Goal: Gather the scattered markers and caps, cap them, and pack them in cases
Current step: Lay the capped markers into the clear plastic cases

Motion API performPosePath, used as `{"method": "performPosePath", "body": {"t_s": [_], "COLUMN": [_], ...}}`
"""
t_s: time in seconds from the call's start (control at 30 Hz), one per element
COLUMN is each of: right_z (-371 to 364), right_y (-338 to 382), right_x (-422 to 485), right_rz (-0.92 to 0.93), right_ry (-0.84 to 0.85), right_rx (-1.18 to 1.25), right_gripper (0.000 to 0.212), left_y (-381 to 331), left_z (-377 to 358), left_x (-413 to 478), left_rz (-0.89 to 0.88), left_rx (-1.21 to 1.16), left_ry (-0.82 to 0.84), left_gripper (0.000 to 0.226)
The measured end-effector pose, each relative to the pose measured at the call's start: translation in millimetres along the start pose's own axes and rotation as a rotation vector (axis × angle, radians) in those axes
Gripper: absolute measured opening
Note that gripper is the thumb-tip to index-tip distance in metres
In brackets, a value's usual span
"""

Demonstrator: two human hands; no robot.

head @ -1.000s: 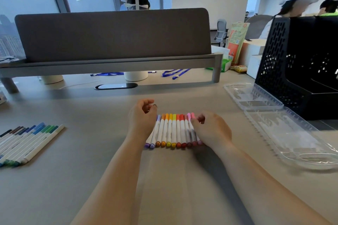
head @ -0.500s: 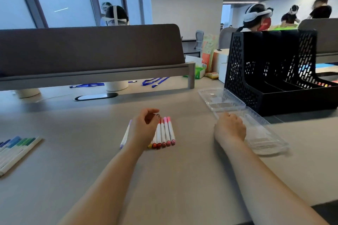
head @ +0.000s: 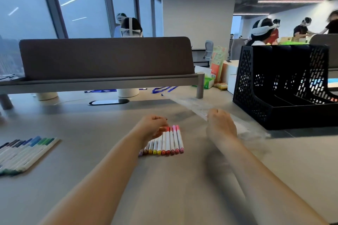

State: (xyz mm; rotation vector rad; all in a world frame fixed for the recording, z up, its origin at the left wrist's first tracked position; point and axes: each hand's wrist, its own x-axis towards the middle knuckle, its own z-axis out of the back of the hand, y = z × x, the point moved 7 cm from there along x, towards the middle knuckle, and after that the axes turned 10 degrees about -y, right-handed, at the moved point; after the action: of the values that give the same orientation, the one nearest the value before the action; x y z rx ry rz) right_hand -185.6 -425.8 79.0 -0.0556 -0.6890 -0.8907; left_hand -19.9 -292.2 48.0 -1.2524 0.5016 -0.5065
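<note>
A row of capped warm-coloured markers [head: 168, 142], purple through pink, lies side by side on the desk in front of me. My left hand [head: 152, 127] rests curled over the row's far left end, touching the markers. My right hand [head: 220, 123] is closed on the edge of a clear plastic marker case [head: 193, 105], which looks blurred and lifted off the desk toward the markers. A second row of capped blue and green markers [head: 23, 151] lies at the far left of the desk.
A black mesh file organiser [head: 281, 86] stands close on the right. A grey partition on a raised shelf [head: 106, 60] spans the back of the desk, with a cable grommet [head: 108, 102] under it. People sit at desks beyond.
My right hand left the warm markers, reached right to the clear case and now grips it, pulling it leftward. My left hand stays on the markers. My head tilted up.
</note>
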Motion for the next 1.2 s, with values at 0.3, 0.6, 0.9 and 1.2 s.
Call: {"method": "performPosePath", "body": {"t_s": [0.3,0.6,0.9,1.2], "right_z": [-11,-48,-131,-153], "right_y": [69,147,212,236], "right_x": [16,41,59,37], "right_rz": [0.282,0.523,0.498,0.368], "right_ry": [0.004,0.050,0.190,0.305], "right_rx": [0.207,0.414,0.374,0.360], "right_gripper": [0.017,0.008,0.009,0.012], "left_y": [1,6,25,46], "left_z": [45,158,228,250], "left_x": [44,90,120,123], "left_rz": [0.150,-0.185,-0.327,-0.401], "left_rx": [-0.237,0.240,0.964,1.199], "left_ry": [-0.179,-0.352,-0.351,-0.233], "left_gripper": [0.026,0.008,0.019,0.024]}}
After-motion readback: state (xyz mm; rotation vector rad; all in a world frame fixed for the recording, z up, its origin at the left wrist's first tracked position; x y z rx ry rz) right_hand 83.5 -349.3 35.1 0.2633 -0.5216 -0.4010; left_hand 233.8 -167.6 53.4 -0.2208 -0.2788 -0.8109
